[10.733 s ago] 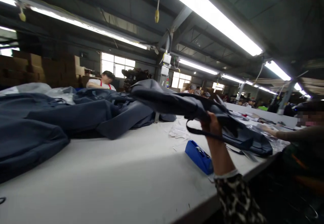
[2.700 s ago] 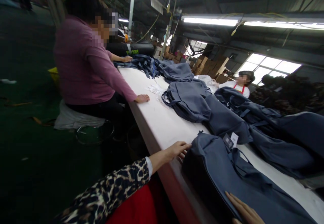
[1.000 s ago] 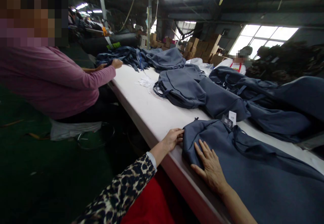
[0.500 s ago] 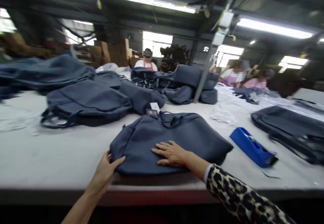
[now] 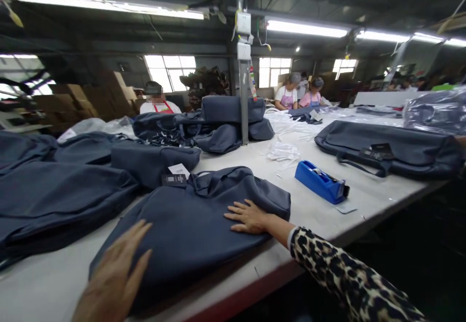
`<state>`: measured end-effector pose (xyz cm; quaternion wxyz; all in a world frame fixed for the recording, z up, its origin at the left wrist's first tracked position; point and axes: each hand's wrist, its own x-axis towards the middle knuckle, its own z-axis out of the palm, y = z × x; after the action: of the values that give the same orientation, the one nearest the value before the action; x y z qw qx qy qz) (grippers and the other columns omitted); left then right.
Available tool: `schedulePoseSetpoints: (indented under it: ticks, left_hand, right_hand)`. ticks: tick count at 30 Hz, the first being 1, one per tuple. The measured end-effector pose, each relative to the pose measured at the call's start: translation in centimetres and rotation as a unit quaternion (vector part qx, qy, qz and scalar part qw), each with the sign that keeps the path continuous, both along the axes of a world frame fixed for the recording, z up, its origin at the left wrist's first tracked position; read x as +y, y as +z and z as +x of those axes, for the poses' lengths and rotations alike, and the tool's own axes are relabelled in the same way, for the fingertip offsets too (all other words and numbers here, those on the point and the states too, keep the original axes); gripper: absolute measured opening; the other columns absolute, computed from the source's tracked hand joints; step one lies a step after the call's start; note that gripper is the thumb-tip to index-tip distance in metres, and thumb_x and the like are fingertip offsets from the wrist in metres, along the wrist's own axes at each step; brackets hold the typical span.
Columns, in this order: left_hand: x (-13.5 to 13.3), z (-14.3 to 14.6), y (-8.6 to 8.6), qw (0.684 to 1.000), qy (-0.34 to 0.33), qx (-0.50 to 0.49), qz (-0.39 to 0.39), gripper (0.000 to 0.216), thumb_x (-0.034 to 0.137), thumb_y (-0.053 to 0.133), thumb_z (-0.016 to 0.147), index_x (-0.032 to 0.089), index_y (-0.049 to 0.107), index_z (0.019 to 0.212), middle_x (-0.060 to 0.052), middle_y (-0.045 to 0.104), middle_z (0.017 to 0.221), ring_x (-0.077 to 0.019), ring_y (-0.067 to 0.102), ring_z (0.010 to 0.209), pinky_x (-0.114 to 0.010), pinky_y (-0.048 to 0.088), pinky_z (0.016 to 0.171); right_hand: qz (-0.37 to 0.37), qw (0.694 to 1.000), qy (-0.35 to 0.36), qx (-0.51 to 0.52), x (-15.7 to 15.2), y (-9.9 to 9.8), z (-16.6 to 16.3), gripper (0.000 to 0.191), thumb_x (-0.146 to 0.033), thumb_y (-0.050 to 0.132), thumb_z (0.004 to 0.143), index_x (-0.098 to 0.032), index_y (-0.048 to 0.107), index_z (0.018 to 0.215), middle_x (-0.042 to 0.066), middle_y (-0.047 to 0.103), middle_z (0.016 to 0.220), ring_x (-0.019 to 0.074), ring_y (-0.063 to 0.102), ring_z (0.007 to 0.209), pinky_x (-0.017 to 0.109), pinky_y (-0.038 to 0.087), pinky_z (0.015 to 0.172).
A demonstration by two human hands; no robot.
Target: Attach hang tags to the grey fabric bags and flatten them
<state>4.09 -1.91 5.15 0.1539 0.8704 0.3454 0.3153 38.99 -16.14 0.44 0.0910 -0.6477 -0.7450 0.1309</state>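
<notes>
A dark blue bag (image 5: 189, 229) lies flat on the white table in front of me, its handle and hang tags (image 5: 176, 176) toward the far side. My right hand (image 5: 249, 216) rests palm down on the bag's right part, fingers spread. Over the bag's near left end is my left hand (image 5: 116, 268), fingers stretched out and slightly blurred; whether it touches the fabric I cannot tell. Neither hand grips anything. Right of the bag stands a blue tape dispenser (image 5: 320, 182) with a small pale card (image 5: 345, 208) beside it.
More dark blue bags lie at left (image 5: 61, 200) and behind a metal post (image 5: 244, 93). Another tagged bag (image 5: 393, 147) lies at right, near a plastic-wrapped bundle (image 5: 435, 108). White gloves (image 5: 284, 152) lie mid-table. Several people work at the far side.
My view has turned right. My left hand has let go of the bag's left edge and now spreads over its near left end. The right hand stays flat on the bag.
</notes>
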Motion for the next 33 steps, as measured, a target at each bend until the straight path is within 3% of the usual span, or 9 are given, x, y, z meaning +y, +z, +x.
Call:
schedulePoseSetpoints:
  ticks: [3, 6, 11, 15, 21, 24, 27, 30, 33]
  left_hand:
    - [-2.1, 7.3, 0.2, 0.975, -0.124, 0.172, 0.066, 0.051, 0.045, 0.036, 0.094, 0.029, 0.048, 0.141, -0.001, 0.042, 0.152, -0.0243, 0.036, 0.141, -0.047, 0.028, 0.118]
    - [-2.7, 11.6, -2.1, 0.942, -0.129, 0.299, 0.078, 0.054, 0.043, 0.039, 0.096, 0.026, 0.041, 0.146, -0.007, 0.036, 0.155, -0.0304, 0.027, 0.145, -0.060, 0.019, 0.115]
    - [-0.7, 8.0, -5.4, 0.923, -0.194, 0.317, 0.097, 0.054, 0.049, 0.033, 0.099, 0.034, 0.028, 0.151, -0.001, 0.027, 0.158, -0.0263, 0.021, 0.148, -0.056, 0.011, 0.119]
    - [1.3, 5.0, -4.2, 0.918, -0.237, 0.316, 0.036, 0.054, 0.051, 0.039, 0.097, 0.037, 0.033, 0.149, -0.001, 0.035, 0.156, -0.0229, 0.028, 0.145, -0.048, 0.013, 0.120]
    - [-1.4, 11.8, -3.5, 0.939, -0.202, 0.276, 0.025, 0.044, 0.040, 0.036, 0.098, 0.021, 0.059, 0.131, -0.012, 0.058, 0.137, -0.0256, 0.051, 0.129, -0.044, 0.033, 0.111]
    - [-3.7, 15.1, -5.3, 0.942, -0.214, 0.257, 0.041, 0.050, 0.034, 0.030, 0.100, 0.025, 0.038, 0.148, -0.007, 0.037, 0.155, -0.0234, 0.032, 0.144, -0.048, 0.026, 0.115]
    - [-4.2, 15.8, -6.5, 0.945, -0.192, 0.263, 0.037, 0.052, 0.039, 0.028, 0.101, 0.028, 0.029, 0.152, -0.004, 0.027, 0.159, -0.0236, 0.024, 0.147, -0.052, 0.021, 0.117]
    - [-3.3, 15.2, -7.7, 0.953, -0.189, 0.236, 0.036, 0.054, 0.045, 0.027, 0.100, 0.032, 0.025, 0.152, -0.002, 0.027, 0.158, -0.0223, 0.025, 0.146, -0.050, 0.023, 0.118]
    - [-1.9, 15.1, -10.0, 0.956, -0.208, 0.196, 0.070, 0.053, 0.044, 0.037, 0.097, 0.039, 0.030, 0.149, 0.002, 0.032, 0.155, -0.0228, 0.031, 0.144, -0.047, 0.029, 0.116]
  right_hand:
    - [-0.005, 1.000, -0.004, 0.006, -0.1, 0.2, 0.4, 0.062, -0.065, 0.033, 0.095, -0.037, 0.028, 0.150, 0.004, 0.026, 0.159, 0.0278, 0.016, 0.147, 0.058, 0.008, 0.115]
    - [-0.010, 1.000, -0.020, 0.005, -0.4, 0.6, 0.0, 0.064, -0.067, 0.029, 0.095, -0.035, 0.030, 0.150, 0.004, 0.027, 0.159, 0.0281, 0.016, 0.147, 0.058, 0.009, 0.116]
    - [-0.002, 0.998, -0.064, 0.014, -2.8, 0.7, -4.2, 0.077, -0.073, 0.027, 0.091, -0.025, 0.030, 0.152, 0.012, 0.025, 0.159, 0.0322, 0.015, 0.147, 0.062, 0.006, 0.115]
    - [0.017, 0.992, -0.113, 0.047, -4.5, -0.1, -9.6, 0.087, -0.075, 0.029, 0.089, -0.016, 0.031, 0.151, 0.020, 0.025, 0.157, 0.0347, 0.015, 0.147, 0.064, 0.005, 0.115]
    - [0.036, 0.985, -0.164, 0.049, -4.4, -0.3, -13.3, 0.083, -0.068, 0.033, 0.092, -0.008, 0.033, 0.149, 0.026, 0.027, 0.154, 0.0386, 0.020, 0.145, 0.067, 0.010, 0.113]
    - [0.020, 0.992, -0.104, 0.069, -6.2, 3.1, -11.5, 0.071, -0.064, 0.046, 0.089, -0.014, 0.049, 0.140, 0.022, 0.044, 0.146, 0.0389, 0.037, 0.137, 0.065, 0.023, 0.111]
    - [0.070, 0.976, -0.053, 0.199, -8.7, 8.5, -7.1, 0.043, -0.055, 0.050, 0.092, -0.029, 0.064, 0.123, 0.006, 0.067, 0.124, 0.0250, 0.060, 0.114, 0.041, 0.045, 0.101]
    - [0.152, 0.936, -0.201, 0.244, -9.0, 11.9, -1.4, 0.037, -0.045, 0.039, 0.098, -0.026, 0.064, 0.118, 0.002, 0.070, 0.109, 0.0167, 0.065, 0.098, 0.028, 0.050, 0.084]
    - [0.154, 0.926, -0.309, 0.152, -6.5, 11.1, 3.7, 0.030, -0.031, 0.043, 0.094, -0.019, 0.068, 0.105, 0.005, 0.071, 0.098, 0.0182, 0.065, 0.090, 0.030, 0.049, 0.081]
